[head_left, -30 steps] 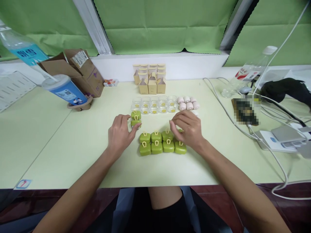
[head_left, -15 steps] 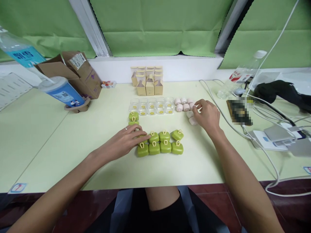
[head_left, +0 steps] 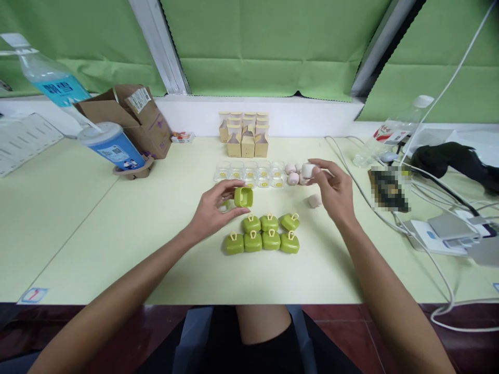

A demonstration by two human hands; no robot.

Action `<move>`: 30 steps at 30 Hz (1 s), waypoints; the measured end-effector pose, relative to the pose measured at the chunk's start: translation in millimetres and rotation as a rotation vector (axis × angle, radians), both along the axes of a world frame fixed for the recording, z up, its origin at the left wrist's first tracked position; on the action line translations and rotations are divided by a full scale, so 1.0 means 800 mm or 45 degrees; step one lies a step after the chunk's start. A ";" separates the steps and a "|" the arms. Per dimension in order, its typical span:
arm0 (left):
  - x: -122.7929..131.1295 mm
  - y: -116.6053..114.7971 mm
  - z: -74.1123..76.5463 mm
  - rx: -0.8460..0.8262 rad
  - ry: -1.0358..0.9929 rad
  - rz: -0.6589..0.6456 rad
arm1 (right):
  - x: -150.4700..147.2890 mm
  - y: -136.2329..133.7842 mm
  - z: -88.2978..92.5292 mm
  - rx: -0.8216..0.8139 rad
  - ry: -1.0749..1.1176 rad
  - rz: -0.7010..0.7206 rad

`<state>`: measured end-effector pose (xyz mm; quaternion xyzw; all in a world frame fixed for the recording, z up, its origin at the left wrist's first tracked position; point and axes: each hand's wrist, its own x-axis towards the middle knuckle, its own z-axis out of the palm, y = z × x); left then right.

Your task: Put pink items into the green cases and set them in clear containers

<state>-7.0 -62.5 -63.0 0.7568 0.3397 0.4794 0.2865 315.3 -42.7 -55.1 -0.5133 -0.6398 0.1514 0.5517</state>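
Note:
Between the thumb and fingers of my left hand [head_left: 212, 210] is a small green case [head_left: 244, 197], raised above the table with its hollow opening facing me. My right hand [head_left: 333, 184] pinches a small whitish rounded piece [head_left: 308, 170] over the pale pink pieces [head_left: 293, 178]. A single pale piece [head_left: 314, 201] lies on the table below that hand. Several green cases with cream loops [head_left: 271, 240] stand in two rows nearer me. Behind my left hand, other green cases are mostly hidden. Two rows of clear containers with yellow marks [head_left: 264, 174] sit beyond the hands.
Open small cardboard boxes [head_left: 248, 144] stand by the wall. A blue cup [head_left: 117, 153], a large brown carton [head_left: 140, 119] and a tilted bottle [head_left: 58, 83] are at left. Cables [head_left: 393, 221], a clear bottle [head_left: 390, 132] and white devices [head_left: 436, 234] lie at right.
My left hand has lifted a green case from the back row and turned its opening toward me. My right hand has picked up one of the pale pieces and raised it.

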 end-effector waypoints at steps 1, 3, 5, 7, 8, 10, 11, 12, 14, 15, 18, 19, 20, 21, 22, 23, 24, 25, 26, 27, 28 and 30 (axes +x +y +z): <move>0.008 0.001 -0.004 0.002 -0.056 -0.009 | -0.012 -0.005 -0.001 -0.016 0.148 0.166; 0.017 0.001 -0.011 0.030 -0.126 -0.006 | -0.039 -0.018 -0.005 -0.068 0.360 0.447; 0.020 -0.004 -0.018 0.051 -0.157 0.010 | -0.064 -0.033 -0.010 -0.132 0.459 0.653; 0.018 -0.009 -0.024 0.070 -0.166 0.013 | -0.082 -0.046 -0.014 -0.159 0.458 0.749; 0.017 -0.012 -0.026 0.082 -0.165 0.013 | -0.087 -0.051 -0.015 -0.155 0.430 0.770; 0.014 -0.018 -0.028 0.121 -0.151 0.027 | -0.092 -0.056 -0.016 -0.128 0.369 0.800; 0.013 -0.019 -0.028 0.147 -0.136 0.042 | -0.092 -0.057 -0.016 -0.108 0.352 0.818; 0.013 -0.021 -0.027 0.173 -0.116 0.059 | -0.092 -0.057 -0.016 -0.087 0.340 0.837; 0.013 -0.022 -0.025 0.230 -0.076 0.080 | -0.090 -0.056 -0.016 -0.032 0.295 0.852; 0.013 -0.023 -0.024 0.262 -0.062 0.080 | -0.089 -0.055 -0.016 -0.002 0.251 0.839; 0.014 -0.024 -0.024 0.332 -0.034 0.080 | -0.088 -0.054 -0.016 0.045 0.100 0.778; 0.014 -0.025 -0.024 0.342 -0.027 0.085 | -0.089 -0.055 -0.016 0.056 0.068 0.756; 0.015 -0.026 -0.025 0.344 -0.021 0.094 | -0.090 -0.056 -0.016 0.067 0.047 0.736; 0.016 -0.026 -0.027 0.341 -0.018 0.104 | -0.091 -0.057 -0.016 0.079 0.032 0.718; 0.017 -0.027 -0.028 0.340 -0.020 0.112 | -0.092 -0.058 -0.016 0.094 0.024 0.699; 0.018 -0.028 -0.029 0.343 -0.029 0.120 | -0.093 -0.059 -0.016 0.110 0.023 0.680; 0.019 -0.029 -0.030 0.349 -0.043 0.123 | -0.095 -0.059 -0.016 0.120 0.026 0.667; 0.020 -0.030 -0.031 0.357 -0.058 0.119 | -0.096 -0.060 -0.016 0.127 0.030 0.661; 0.020 -0.030 -0.031 0.360 -0.072 0.105 | -0.097 -0.061 -0.017 0.131 0.032 0.663; 0.020 -0.030 -0.031 0.351 -0.083 0.086 | -0.098 -0.061 -0.017 0.133 0.031 0.669; 0.019 -0.030 -0.031 0.323 -0.092 0.063 | -0.098 -0.061 -0.017 0.134 0.026 0.678; 0.018 -0.029 -0.030 0.205 -0.116 0.015 | -0.098 -0.062 -0.018 0.135 0.006 0.690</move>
